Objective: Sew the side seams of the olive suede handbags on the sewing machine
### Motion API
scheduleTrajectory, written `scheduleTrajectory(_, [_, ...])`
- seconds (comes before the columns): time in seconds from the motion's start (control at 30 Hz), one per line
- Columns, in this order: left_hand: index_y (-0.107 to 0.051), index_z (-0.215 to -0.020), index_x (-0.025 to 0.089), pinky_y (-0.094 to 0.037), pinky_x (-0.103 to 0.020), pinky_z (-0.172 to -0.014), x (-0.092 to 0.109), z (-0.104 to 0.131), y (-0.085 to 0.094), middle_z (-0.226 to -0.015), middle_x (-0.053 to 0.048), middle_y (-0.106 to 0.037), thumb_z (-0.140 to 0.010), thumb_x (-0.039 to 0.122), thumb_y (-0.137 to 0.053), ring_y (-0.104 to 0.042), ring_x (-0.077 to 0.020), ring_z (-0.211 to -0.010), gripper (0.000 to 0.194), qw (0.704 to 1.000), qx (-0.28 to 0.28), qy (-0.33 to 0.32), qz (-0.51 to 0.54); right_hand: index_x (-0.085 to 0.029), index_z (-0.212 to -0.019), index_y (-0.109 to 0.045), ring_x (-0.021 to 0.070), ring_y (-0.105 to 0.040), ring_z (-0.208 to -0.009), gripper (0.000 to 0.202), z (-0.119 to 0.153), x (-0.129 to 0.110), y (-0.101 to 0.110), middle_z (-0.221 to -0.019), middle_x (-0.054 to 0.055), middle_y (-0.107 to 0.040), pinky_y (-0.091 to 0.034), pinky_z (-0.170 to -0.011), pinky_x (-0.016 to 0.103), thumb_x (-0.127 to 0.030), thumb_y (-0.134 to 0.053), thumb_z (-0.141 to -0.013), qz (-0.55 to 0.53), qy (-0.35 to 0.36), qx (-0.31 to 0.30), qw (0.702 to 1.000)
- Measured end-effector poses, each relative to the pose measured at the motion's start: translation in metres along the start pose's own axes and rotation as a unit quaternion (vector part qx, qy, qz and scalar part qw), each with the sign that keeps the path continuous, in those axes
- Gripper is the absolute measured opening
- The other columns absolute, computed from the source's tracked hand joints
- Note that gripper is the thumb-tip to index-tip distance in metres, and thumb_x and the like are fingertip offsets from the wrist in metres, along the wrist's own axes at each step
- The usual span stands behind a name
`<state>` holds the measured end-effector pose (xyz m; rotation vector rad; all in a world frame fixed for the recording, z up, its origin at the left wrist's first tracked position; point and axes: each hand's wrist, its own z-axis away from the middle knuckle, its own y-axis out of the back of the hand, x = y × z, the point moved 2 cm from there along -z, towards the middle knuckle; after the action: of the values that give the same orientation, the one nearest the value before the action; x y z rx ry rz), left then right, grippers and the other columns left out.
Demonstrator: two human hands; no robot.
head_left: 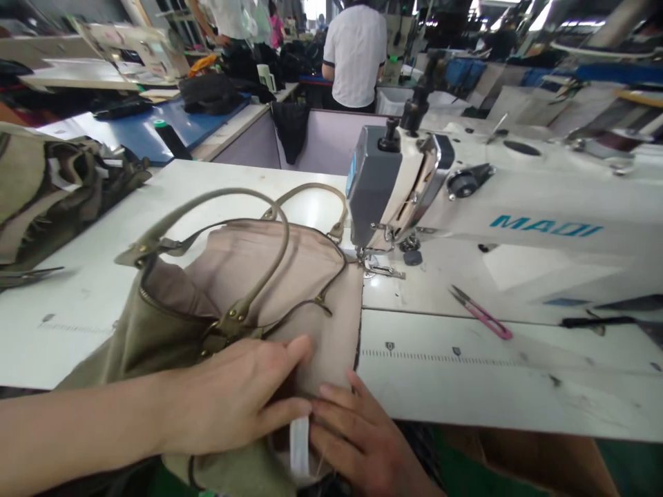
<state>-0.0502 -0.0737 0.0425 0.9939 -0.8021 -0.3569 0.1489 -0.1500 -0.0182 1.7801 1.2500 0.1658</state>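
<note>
An olive handbag with two looped handles and a pale pink lining lies over the front of the white table. The lining's right edge runs up to the needle area of a sewing machine. My left hand is closed on the bag's fabric, its far fingertips hidden behind the cloth. From the lower right, my right hand grips the edge of the lining, fingers bent. Close between both hands hangs a white label.
Pink-handled thread snips lie on the machine bed, right of the needle. A stack of olive bag pieces stands at the left. Behind are a blue-topped table, a green-topped thread cone and a person in white.
</note>
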Motion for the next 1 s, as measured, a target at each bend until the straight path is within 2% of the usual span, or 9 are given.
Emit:
scheduleTrajectory(0.07, [-0.054,-0.104,0.020,-0.049,-0.029,-0.064,0.012,-0.005,0.000,-0.090,-0.003,-0.066,-0.087,0.047,-0.062,-0.065,-0.0206,-0.075,0.033,0.998,-0.056,-0.005,-0.018,-0.018,-0.109,-0.066,0.0153,-0.062,-0.116,0.022,0.005,-0.007,0.003,-0.105,0.004,-0.074,-0.033,-0.116,0.037,-0.022,-0.046,-0.101,-0.023,-0.019,0.032,0.999])
scheduleTrajectory(0.13, [-0.054,-0.097,0.021,-0.047,-0.029,-0.060,0.022,-0.011,-0.001,-0.091,-0.002,-0.065,-0.087,0.040,-0.063,-0.065,-0.0203,-0.072,0.024,0.994,-0.099,-0.031,-0.031,-0.018,-0.109,-0.066,0.0164,-0.064,-0.111,0.024,0.007,-0.009,0.011,-0.105,0.007,-0.073,-0.046,-0.106,0.033,-0.020,-0.042,-0.101,-0.055,-0.062,0.071,0.994])
scheduleTrajectory(0.2, [-0.056,-0.096,0.021,-0.045,-0.029,-0.057,0.028,-0.015,-0.003,-0.090,-0.002,-0.066,-0.087,0.027,-0.061,-0.065,-0.0202,-0.068,0.012,0.990,-0.121,-0.055,-0.054,-0.019,-0.113,-0.064,0.0172,-0.066,-0.107,0.030,0.005,-0.004,0.018,-0.108,0.010,-0.070,-0.056,-0.093,0.029,-0.015,-0.038,-0.100,-0.070,-0.159,0.102,0.980])
scheduleTrajectory(0.3, [-0.056,-0.093,0.019,-0.045,-0.031,-0.058,0.027,-0.019,-0.006,-0.086,-0.004,-0.067,-0.084,0.013,-0.058,-0.065,-0.0223,-0.069,0.010,0.985,-0.141,-0.062,-0.079,-0.021,-0.117,-0.063,0.0182,-0.068,-0.097,0.031,0.002,0.008,0.024,-0.106,0.008,-0.070,-0.059,-0.082,0.028,-0.012,-0.045,-0.095,-0.060,-0.287,0.101,0.951])
scheduleTrajectory(0.47, [-0.050,-0.086,0.019,-0.046,-0.032,-0.073,0.018,-0.019,0.000,-0.087,-0.004,-0.064,-0.081,0.017,-0.065,-0.062,-0.0237,-0.084,0.016,0.993,-0.116,-0.032,-0.018,-0.021,-0.114,-0.065,0.0196,-0.068,-0.086,0.025,-0.003,0.017,0.024,-0.096,0.005,-0.072,-0.058,-0.074,0.031,-0.015,-0.057,-0.092,-0.059,-0.288,0.074,0.953])
scheduleTrajectory(0.63, [-0.048,-0.095,0.018,-0.043,-0.034,-0.084,0.015,-0.016,0.006,-0.099,-0.005,-0.059,-0.078,0.011,-0.065,-0.055,-0.0233,-0.094,0.024,0.997,-0.064,-0.041,0.017,-0.022,-0.107,-0.068,0.0182,-0.064,-0.078,0.021,-0.013,0.014,0.028,-0.083,0.002,-0.072,-0.056,-0.068,0.029,-0.013,-0.059,-0.091,-0.124,-0.249,0.047,0.959])
scheduleTrajectory(0.77, [-0.048,-0.110,0.018,-0.039,-0.037,-0.091,0.016,-0.017,0.009,-0.111,-0.008,-0.056,-0.080,0.013,-0.063,-0.051,-0.0253,-0.103,0.034,0.998,-0.028,-0.064,-0.004,-0.023,-0.112,-0.067,0.0200,-0.065,-0.091,0.023,-0.012,0.012,0.032,-0.100,0.006,-0.069,-0.056,-0.079,0.032,-0.018,-0.061,-0.090,-0.132,-0.276,0.029,0.952])
scheduleTrajectory(0.9, [-0.051,-0.107,0.020,-0.041,-0.035,-0.087,0.018,-0.019,0.009,-0.103,-0.006,-0.058,-0.084,0.021,-0.065,-0.054,-0.0239,-0.097,0.027,0.995,-0.060,-0.084,-0.002,-0.025,-0.120,-0.062,0.0199,-0.065,-0.090,0.034,-0.006,0.010,0.034,-0.099,0.005,-0.068,-0.057,-0.079,0.032,-0.016,-0.063,-0.088,-0.146,-0.320,0.014,0.936])
scheduleTrajectory(1.0, [-0.052,-0.102,0.018,-0.044,-0.033,-0.082,0.016,-0.021,0.005,-0.097,-0.006,-0.060,-0.083,0.024,-0.069,-0.057,-0.0231,-0.093,0.026,0.993,-0.088,-0.073,0.002,-0.026,-0.117,-0.064,0.0191,-0.066,-0.085,0.034,-0.005,0.008,0.035,-0.093,0.003,-0.069,-0.057,-0.077,0.032,-0.013,-0.062,-0.086,-0.163,-0.331,-0.006,0.929])
